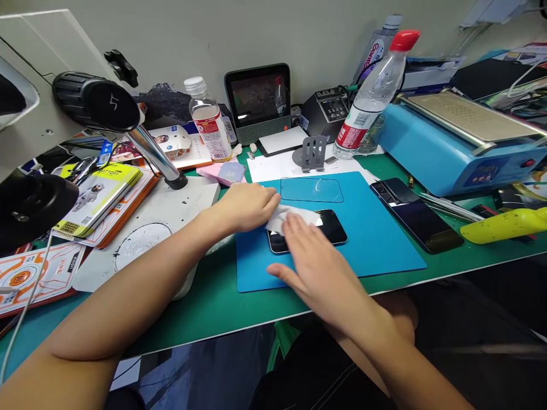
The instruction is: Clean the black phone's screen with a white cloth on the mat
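A black smartphone (pixel 332 226) lies face up on the blue mat (pixel 363 250), partly covered by a crumpled white wipe (pixel 280 216). My right hand (pixel 316 256) presses the wipe onto the screen with outstretched fingers, its thumb held apart. At the phone's left end, my left hand (pixel 250 206) is closed beside the wipe; its fingertips are hidden, so what it grips cannot be made out. Just beyond the phone, a clear screen protector with a dark outline (pixel 311 190) rests on the mat.
To the right are another dark phone (pixel 416 216), a yellow bottle (pixel 504 226) and a blue heating-plate machine (pixel 427 148). A microscope stand base (pixel 192 199) stands left. Behind are a red-capped bottle (pixel 363 114), a smart display (pixel 258 99) and a grey phone stand (pixel 313 152).
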`<state>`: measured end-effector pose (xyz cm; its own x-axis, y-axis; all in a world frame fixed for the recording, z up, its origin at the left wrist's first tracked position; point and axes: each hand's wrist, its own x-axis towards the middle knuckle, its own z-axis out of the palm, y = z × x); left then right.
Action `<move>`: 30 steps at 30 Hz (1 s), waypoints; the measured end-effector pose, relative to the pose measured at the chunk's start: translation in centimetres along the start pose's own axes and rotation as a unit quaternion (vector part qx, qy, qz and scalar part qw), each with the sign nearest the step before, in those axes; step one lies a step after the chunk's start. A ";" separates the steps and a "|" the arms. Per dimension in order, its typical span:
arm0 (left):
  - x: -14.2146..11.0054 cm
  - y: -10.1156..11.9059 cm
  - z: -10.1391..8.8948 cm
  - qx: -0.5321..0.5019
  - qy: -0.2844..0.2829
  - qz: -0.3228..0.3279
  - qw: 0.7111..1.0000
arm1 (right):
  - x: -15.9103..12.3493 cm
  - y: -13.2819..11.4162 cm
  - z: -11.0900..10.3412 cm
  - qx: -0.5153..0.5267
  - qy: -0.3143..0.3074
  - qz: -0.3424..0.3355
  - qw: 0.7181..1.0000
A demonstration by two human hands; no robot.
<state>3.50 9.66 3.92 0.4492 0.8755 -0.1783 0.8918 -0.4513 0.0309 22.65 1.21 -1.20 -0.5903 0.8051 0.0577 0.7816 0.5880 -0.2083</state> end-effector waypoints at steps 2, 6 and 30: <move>0.0 0.0 -0.1 -0.009 -0.002 -0.007 1.000 | -1.1 2.4 -0.4 -0.028 0.016 0.043 0.999; 0.1 0.0 -0.1 -0.024 0.000 -0.014 1.000 | -1.6 3.8 -0.4 -0.060 0.040 0.095 0.993; 0.1 0.0 0.0 -0.062 0.035 -0.019 0.997 | -2.8 1.8 -1.9 -0.020 0.082 -0.111 0.990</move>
<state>3.55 9.71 3.93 0.4139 0.9033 -0.1128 0.9061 -0.3968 0.1472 26.10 0.19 0.10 -0.7105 0.6554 0.2564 0.6453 0.7521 -0.1342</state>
